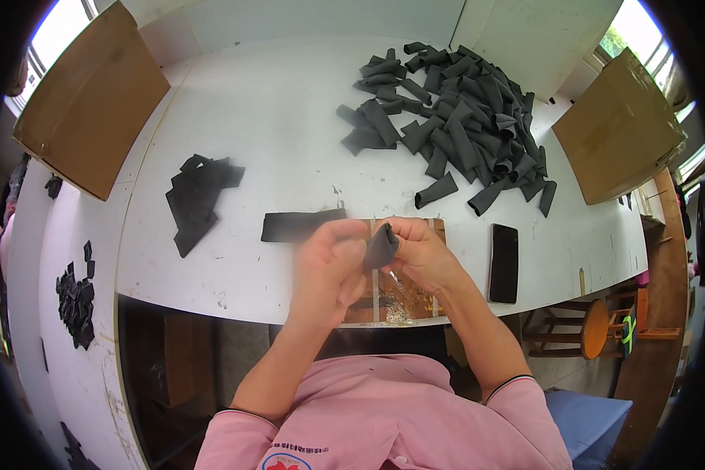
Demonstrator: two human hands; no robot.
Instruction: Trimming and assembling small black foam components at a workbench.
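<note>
Both my hands meet over the table's front edge around a dark grey fabric tube (381,247). My left hand (327,270) is closed on its left side, a little blurred. My right hand (424,254) pinches its upper right edge, fingertips partly hidden. The tube's end gapes open. Under my hands lies a brown board (429,307) with pale tape strips and shiny, worn clear tape. A flat dark fabric strip (290,226) rests just beyond my left hand. Farther left is a loose stack of flat dark fabric pieces (196,202).
A big heap of dark fabric tubes (474,117) covers the far right of the white table (266,102). A black phone (504,263) lies right of my hands. Cardboard boxes (94,102) stand at both sides. A wooden stool (593,329) is at the lower right.
</note>
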